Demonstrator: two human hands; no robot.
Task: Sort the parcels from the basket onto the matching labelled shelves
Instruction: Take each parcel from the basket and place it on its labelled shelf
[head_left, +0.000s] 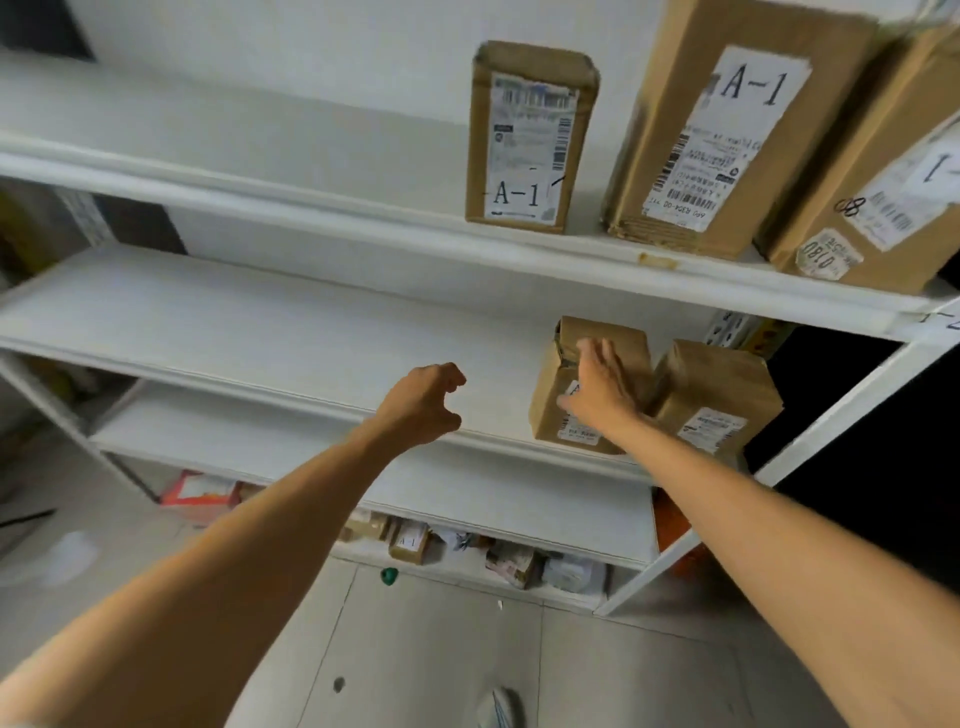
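Observation:
On the middle white shelf stand two brown parcels. My right hand lies flat against the front of the left parcel, fingers spread, not gripping it. The second parcel stands just right of it. My left hand hovers over the shelf's front edge with its fingers loosely curled and nothing in it. On the top shelf stand a small parcel marked A-1, a larger A-1 box and a third box.
Several small parcels lie on the bottom shelf near the floor, one marked A-1. A red-and-white box sits at the lower left. The shelf's white upright slants down on the right. Grey tiled floor lies below.

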